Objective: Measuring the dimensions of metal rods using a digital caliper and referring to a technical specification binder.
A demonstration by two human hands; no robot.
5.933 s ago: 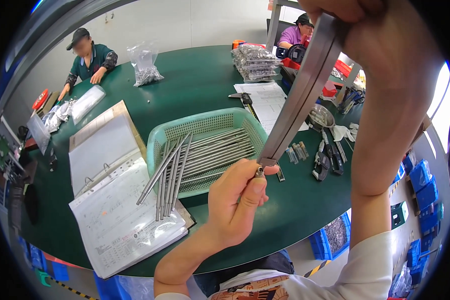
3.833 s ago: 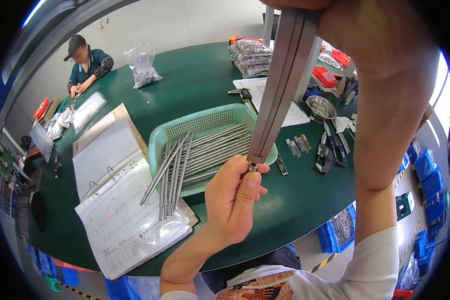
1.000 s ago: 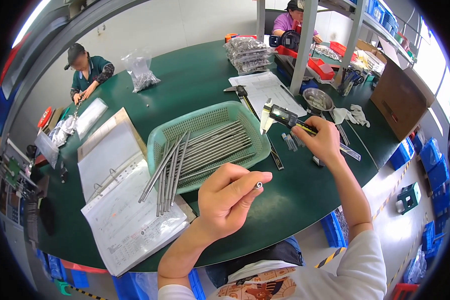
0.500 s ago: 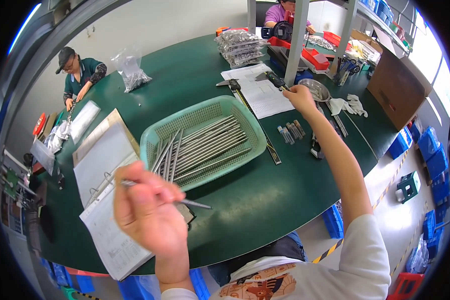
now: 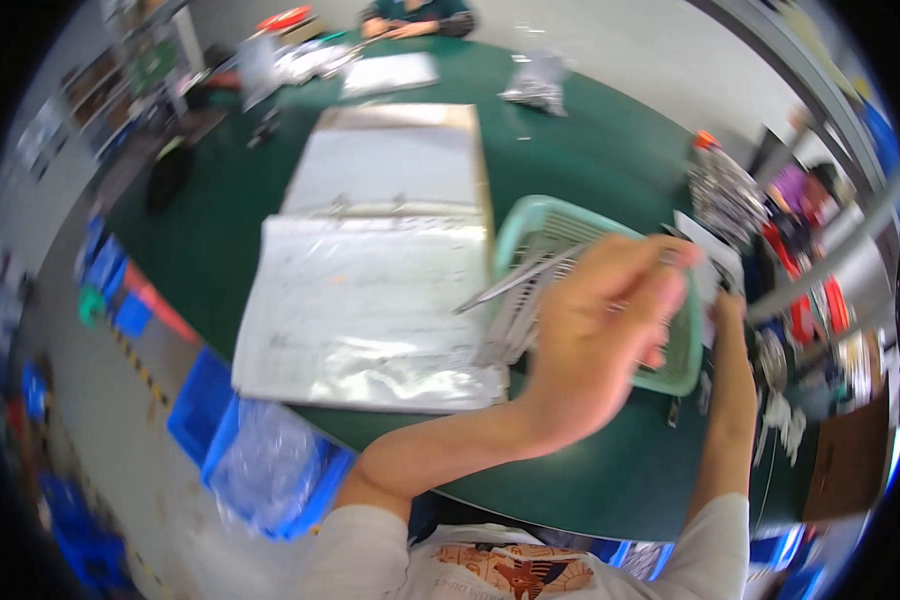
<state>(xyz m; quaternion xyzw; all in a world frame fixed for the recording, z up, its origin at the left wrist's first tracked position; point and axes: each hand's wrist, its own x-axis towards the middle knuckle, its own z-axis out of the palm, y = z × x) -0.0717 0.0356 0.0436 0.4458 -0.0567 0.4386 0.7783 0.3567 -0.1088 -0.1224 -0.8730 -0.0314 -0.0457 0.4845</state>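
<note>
My left hand [image 5: 610,330] is raised in front of the basket with fingers pinched on a thin metal rod. A slim rod with a narrowed end [image 5: 510,283] slants from behind this hand across the basket's left rim, over the binder's page. Below it, the light green plastic basket [image 5: 542,205] contains several more metal rods [image 5: 515,325], partly hidden by the hand. Farther right, my right hand [image 5: 730,306] is closed at a dark caliper [image 5: 722,275] over white paper sheets [image 5: 698,232]. Motion blurs its fingers.
An open ring binder [image 5: 370,310] lies left of the basket. Bagged metal parts [image 5: 725,195] and a clear bag of parts [image 5: 538,82] rest farther back. A co-worker's hands [image 5: 410,31] work at the far edge. A metal upright [image 5: 830,265] rises at right. Blue bins [image 5: 210,410] stand below the table.
My view has swung left, so the binder is now central and the basket right of it. My left hand has turned and come over the basket with the rod. The right hand stays at the caliper.
</note>
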